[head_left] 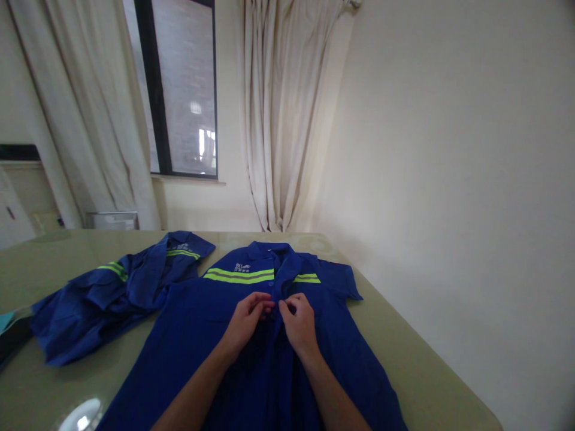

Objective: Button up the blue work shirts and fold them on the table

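A blue short-sleeved shirt [202, 335] with yellow-green reflective stripes lies spread on the table, collar at the far side. At its front opening, below the chest stripe, my left hand [249, 317] is bent with thumb and fingers close together at the placket edge. Facing it, my right hand [297, 317] pinches the other edge of the placket. A small gap separates the two hands. One button [271, 284] shows just above them. Whatever small part lies between the left fingertips is too small to make out.
A second blue garment [144, 281] lies crumpled on the left of the pale green table [390, 335]. A dark item with a light blue piece [6, 321] is at the left edge. Beyond are curtains [287, 108] and a window; a wall runs along the right.
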`<action>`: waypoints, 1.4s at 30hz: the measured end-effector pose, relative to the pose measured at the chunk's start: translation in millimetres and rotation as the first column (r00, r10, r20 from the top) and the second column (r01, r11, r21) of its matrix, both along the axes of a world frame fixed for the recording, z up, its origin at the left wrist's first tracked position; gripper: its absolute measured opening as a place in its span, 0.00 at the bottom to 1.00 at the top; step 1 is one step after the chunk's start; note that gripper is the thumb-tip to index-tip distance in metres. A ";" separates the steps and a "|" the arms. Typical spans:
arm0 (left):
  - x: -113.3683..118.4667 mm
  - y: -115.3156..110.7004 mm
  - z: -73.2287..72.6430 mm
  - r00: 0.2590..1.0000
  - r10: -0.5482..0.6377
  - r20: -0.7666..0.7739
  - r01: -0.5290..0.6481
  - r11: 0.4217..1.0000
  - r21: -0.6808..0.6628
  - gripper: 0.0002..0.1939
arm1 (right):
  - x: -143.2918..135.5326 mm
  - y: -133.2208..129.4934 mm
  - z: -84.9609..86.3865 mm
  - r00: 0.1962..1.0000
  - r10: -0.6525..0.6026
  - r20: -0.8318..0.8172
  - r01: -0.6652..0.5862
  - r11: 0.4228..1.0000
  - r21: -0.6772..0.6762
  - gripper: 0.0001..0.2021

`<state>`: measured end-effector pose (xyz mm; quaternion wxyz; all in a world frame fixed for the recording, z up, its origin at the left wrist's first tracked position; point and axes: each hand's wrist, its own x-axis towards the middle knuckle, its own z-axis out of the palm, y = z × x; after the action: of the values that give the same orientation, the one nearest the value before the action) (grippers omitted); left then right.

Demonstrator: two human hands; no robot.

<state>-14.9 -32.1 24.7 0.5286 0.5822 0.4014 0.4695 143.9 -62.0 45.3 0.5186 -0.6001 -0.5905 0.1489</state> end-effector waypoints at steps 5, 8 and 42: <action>-1.0 -5.8 -4.8 0.820 0.204 -0.534 0.024 0.921 0.389 0.09 | 2.0 -1.7 2.4 0.997 -0.071 0.041 0.069 0.997 0.040 0.09; 2.2 -8.6 -5.1 0.717 0.223 -0.661 0.121 0.893 0.433 0.09 | -1.5 -5.5 2.4 0.989 -0.089 0.116 0.083 0.995 0.055 0.03; 3.9 -17.6 -0.3 0.742 0.340 -0.577 0.109 0.789 0.605 0.10 | 6.0 9.7 -20.0 0.961 0.156 -0.228 -0.175 0.982 -0.066 0.09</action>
<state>-11.0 -49.7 24.3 0.1060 0.8183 0.4276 0.3692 149.9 -52.3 25.3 0.5407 -0.5499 -0.5702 0.2830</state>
